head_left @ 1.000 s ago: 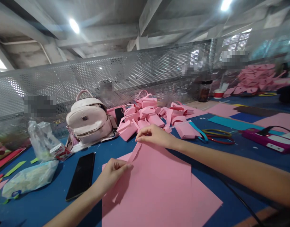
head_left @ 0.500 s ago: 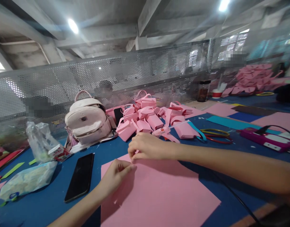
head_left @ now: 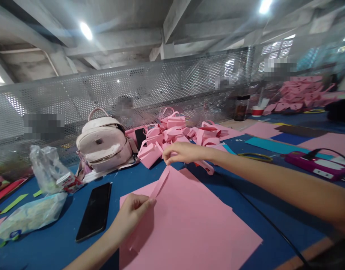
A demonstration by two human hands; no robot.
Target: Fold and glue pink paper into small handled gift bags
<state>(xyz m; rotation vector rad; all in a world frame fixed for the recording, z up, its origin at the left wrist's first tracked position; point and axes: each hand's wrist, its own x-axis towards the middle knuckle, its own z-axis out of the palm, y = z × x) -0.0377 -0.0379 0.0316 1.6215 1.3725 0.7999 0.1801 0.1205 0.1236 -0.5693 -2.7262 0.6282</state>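
Observation:
A narrow pink paper strip (head_left: 161, 182) slants above large pink paper sheets (head_left: 189, 221) lying on the blue table. My left hand (head_left: 137, 208) pinches its lower end between thumb and finger. At the upper end, the closed fingertips of my right hand (head_left: 182, 153) meet the strip. Behind my right wrist, a pink glue gun (head_left: 208, 168) is mostly hidden. Just beyond the hands is a heap of small pink paper bags (head_left: 175, 134) with looped handles.
A black phone (head_left: 94, 212) lies left of the sheets, near a plastic bag (head_left: 34, 215) and a small carton (head_left: 70, 182). A pale backpack (head_left: 103, 144) stands behind. To the right are a purple power strip (head_left: 318, 165), a black cable (head_left: 262, 212) and a lidded jar (head_left: 241, 108).
My right hand has moved up and away from my left hand, so the strip now shows between them. My left hand has shifted slightly down and left.

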